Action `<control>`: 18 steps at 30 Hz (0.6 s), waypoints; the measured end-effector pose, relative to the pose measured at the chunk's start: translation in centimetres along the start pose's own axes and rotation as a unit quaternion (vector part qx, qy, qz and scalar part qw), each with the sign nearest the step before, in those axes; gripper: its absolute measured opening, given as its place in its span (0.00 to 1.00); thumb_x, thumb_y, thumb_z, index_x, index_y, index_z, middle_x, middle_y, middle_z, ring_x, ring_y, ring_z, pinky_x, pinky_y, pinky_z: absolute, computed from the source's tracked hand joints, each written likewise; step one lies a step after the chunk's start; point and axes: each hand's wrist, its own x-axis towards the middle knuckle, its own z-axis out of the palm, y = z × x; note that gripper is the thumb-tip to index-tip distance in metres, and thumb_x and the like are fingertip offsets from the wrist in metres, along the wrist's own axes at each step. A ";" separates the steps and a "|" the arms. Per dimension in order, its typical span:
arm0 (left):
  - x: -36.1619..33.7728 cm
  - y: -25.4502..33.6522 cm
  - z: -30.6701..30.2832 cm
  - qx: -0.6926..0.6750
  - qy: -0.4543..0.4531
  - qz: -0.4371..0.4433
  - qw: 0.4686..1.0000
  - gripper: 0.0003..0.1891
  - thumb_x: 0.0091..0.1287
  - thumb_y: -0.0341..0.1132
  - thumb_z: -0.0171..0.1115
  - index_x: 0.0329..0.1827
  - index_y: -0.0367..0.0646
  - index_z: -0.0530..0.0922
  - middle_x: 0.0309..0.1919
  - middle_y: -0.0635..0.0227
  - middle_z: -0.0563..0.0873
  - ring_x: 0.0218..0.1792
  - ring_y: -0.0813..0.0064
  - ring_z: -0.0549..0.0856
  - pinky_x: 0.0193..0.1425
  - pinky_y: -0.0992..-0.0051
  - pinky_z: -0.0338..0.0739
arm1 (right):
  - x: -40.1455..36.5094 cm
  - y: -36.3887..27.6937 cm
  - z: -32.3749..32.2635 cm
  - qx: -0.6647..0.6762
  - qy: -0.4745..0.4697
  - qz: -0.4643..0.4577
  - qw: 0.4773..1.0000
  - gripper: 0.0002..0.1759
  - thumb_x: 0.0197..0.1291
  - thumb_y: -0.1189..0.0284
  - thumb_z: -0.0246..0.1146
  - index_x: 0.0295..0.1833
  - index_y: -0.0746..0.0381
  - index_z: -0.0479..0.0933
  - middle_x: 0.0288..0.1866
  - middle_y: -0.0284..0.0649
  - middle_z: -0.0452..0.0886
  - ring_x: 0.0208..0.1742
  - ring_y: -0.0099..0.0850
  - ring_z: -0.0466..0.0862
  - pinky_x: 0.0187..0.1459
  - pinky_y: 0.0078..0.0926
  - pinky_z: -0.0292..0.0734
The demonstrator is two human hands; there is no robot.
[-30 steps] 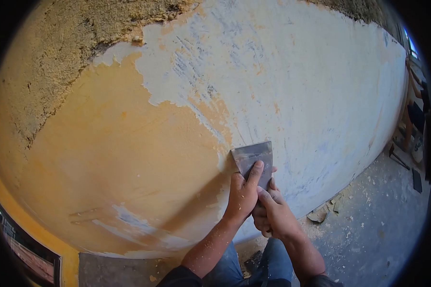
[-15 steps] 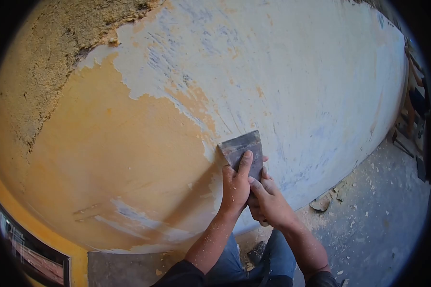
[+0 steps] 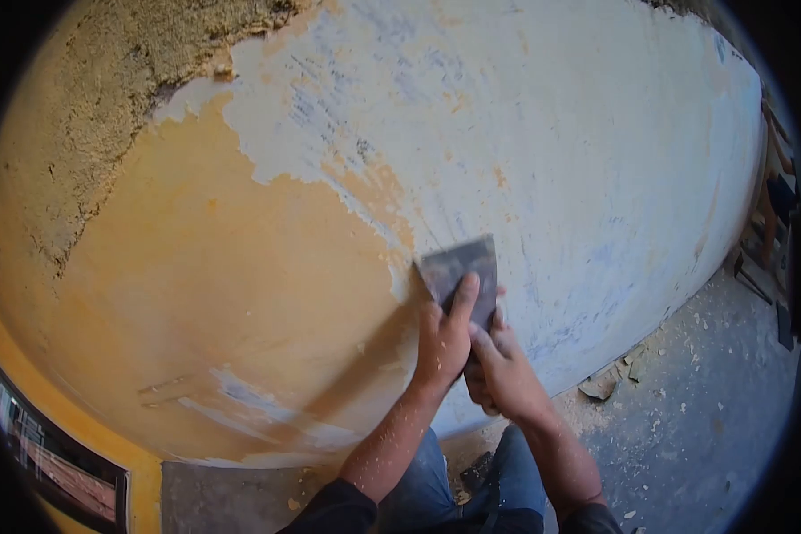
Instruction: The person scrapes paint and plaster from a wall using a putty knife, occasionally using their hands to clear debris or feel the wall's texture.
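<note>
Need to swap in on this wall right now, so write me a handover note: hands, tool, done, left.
Left hand: on the scraper, index finger pressed along its blade.
Right hand: gripping the handle below.
Scraper: blade against the wall, at the edge of the yellow paint.
Done: right side scraped to whitish.
Left: the yellow area on the left and lower down; flakes lie on the floor.
</note>
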 end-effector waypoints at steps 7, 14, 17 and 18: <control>0.6 1.3 0.3 -0.020 -0.006 0.006 1.000 0.18 0.77 0.44 0.55 0.50 0.34 0.79 0.35 0.60 0.87 0.27 0.74 0.84 0.32 0.71 0.83 | -0.2 -0.8 0.5 -0.003 -0.002 0.012 1.000 0.17 0.78 0.56 0.47 0.38 0.55 0.59 0.16 0.25 0.56 0.11 0.17 0.58 0.11 0.19 0.50; 0.5 2.5 0.4 -0.030 -0.019 -0.008 0.999 0.19 0.76 0.46 0.55 0.53 0.36 0.76 0.38 0.57 0.86 0.27 0.73 0.83 0.33 0.68 0.84 | -0.7 -1.6 0.9 -0.020 -0.012 0.000 1.000 0.14 0.78 0.58 0.47 0.43 0.57 0.60 0.17 0.25 0.55 0.12 0.18 0.58 0.12 0.19 0.52; 0.3 3.9 1.7 -0.065 -0.001 0.010 0.998 0.19 0.77 0.44 0.54 0.48 0.32 0.78 0.35 0.59 0.87 0.26 0.74 0.84 0.31 0.72 0.83 | -1.0 -4.3 1.8 -0.034 -0.014 0.018 0.999 0.15 0.78 0.58 0.48 0.43 0.58 0.61 0.17 0.26 0.55 0.11 0.18 0.58 0.13 0.20 0.53; 0.9 4.4 1.8 -0.066 0.000 0.003 0.998 0.19 0.77 0.44 0.54 0.48 0.32 0.78 0.35 0.59 0.87 0.26 0.74 0.84 0.31 0.72 0.83 | -0.9 -5.6 2.1 -0.052 -0.014 0.021 0.998 0.15 0.78 0.59 0.47 0.42 0.59 0.61 0.17 0.26 0.56 0.11 0.18 0.58 0.13 0.20 0.54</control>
